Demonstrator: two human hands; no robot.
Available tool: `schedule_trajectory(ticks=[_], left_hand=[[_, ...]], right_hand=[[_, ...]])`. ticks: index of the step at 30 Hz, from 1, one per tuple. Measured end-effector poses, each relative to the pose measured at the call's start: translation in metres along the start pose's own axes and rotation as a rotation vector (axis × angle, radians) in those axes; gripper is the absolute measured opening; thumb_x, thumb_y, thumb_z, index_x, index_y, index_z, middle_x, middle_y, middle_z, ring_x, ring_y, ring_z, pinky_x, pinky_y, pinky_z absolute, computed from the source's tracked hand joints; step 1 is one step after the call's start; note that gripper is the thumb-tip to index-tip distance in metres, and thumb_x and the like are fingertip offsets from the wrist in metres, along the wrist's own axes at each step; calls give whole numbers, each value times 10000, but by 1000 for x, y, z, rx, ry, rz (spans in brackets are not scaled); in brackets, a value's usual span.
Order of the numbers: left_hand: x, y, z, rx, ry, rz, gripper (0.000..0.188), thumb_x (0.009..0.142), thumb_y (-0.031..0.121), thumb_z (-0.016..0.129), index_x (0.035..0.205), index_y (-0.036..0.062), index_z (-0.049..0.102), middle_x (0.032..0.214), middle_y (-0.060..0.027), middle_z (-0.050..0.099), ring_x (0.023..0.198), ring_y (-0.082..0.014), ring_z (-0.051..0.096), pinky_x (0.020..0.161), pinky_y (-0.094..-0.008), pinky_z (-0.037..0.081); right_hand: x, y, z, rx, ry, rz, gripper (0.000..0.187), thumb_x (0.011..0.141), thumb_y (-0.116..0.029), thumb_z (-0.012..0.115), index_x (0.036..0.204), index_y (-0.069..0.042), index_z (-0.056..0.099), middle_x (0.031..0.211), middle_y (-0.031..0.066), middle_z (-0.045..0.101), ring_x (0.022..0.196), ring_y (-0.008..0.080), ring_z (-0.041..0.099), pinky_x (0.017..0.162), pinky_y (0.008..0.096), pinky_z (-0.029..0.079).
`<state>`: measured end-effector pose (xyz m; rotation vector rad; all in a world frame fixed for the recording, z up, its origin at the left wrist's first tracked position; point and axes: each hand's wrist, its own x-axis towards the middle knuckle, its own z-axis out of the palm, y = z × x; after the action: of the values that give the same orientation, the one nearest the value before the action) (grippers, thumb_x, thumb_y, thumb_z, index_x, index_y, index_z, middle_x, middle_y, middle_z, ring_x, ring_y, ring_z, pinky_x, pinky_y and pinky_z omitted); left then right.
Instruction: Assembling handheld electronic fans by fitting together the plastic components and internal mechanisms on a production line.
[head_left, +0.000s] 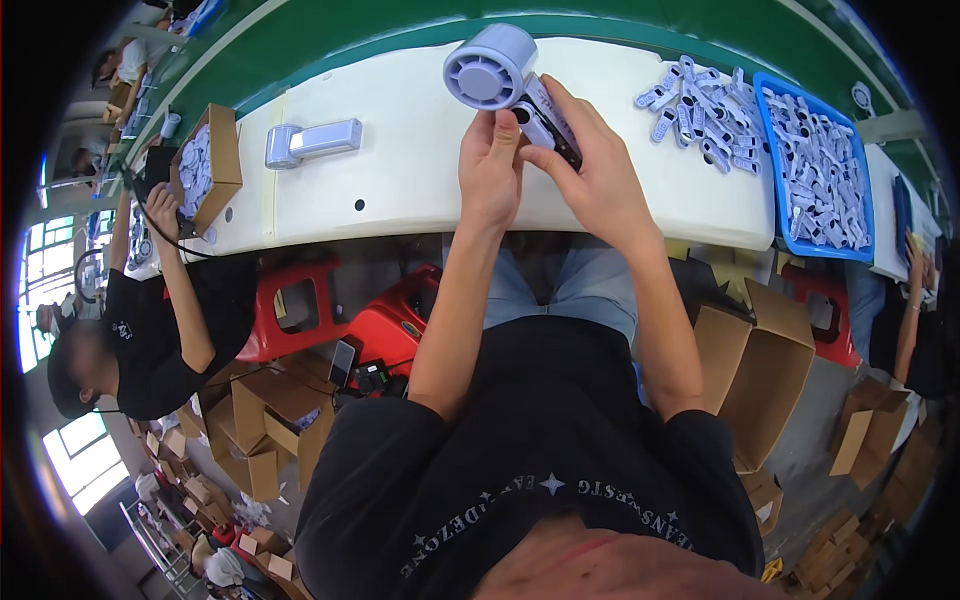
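Observation:
Above the far part of the white table I hold a light purple handheld fan [490,72], its round grille head tilted up and to the left. My left hand [490,175] is closed on the handle just below the head, with the thumb up against it. My right hand [597,180] grips the handle from the right, fingers behind and thumb in front. Dark parts and a pale strip show along the handle between my hands; the fingers hide the rest. A second handheld fan [325,138] lies on its side on the table, left of my hands.
Several small pale handle pieces [690,115] lie loose at the right, beside a blue basket [778,225] full of them. A cardboard box [222,170] of pale parts stands at the left, near a co-worker's hand [162,210]. Red stools [385,335] and open cartons [770,370] crowd the floor.

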<state>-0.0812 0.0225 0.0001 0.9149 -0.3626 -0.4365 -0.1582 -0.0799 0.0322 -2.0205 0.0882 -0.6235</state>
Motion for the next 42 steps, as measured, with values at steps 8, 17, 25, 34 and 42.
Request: schedule_trajectory(ticks=[8,17,25,34,42], left_hand=[[13,-12,-21,236,-18,80,435,917,284,638,1182,-39,518,992,-67,603,912,-144,565,813,-280,451],[10,57,-26,1514,-34,18,505,801,290,730,1165,-6,543,1007,-121,630,952,-230,597,861,-331,451],[55,38,-38,1875,-713,731,548,777,357,716,1163,2,555,1101,-132,613,1103,-284,534,994,-406,376],[58,29,-39,1909,-844,608,528,825,354,666,1203,13,526,1137,-139,579,1113,-284,512,1002,-408,363],[58,24,-33,2018,-861,608,506,857,390,618,1187,17,526,1133,-135,596,1090,-269,539,1000,-431,362]], right_hand=[[21,23,6,-138,-124,-69,564,832,-137,676,1330,-2,448,1175,192,577,1010,354,591,876,378,469],[32,59,-9,-181,-275,-75,559,760,-159,731,1238,3,490,1134,203,568,1009,375,561,871,397,469],[31,70,-14,-409,-256,-334,533,790,-155,715,1257,-12,502,1144,174,573,1041,329,557,902,379,463],[11,73,-16,-364,-188,-239,524,789,-101,689,1272,-2,510,1201,171,574,1071,336,537,945,387,425],[12,76,-9,-480,-180,-326,495,784,-38,653,1254,16,508,1203,168,575,1062,321,545,938,387,421]])
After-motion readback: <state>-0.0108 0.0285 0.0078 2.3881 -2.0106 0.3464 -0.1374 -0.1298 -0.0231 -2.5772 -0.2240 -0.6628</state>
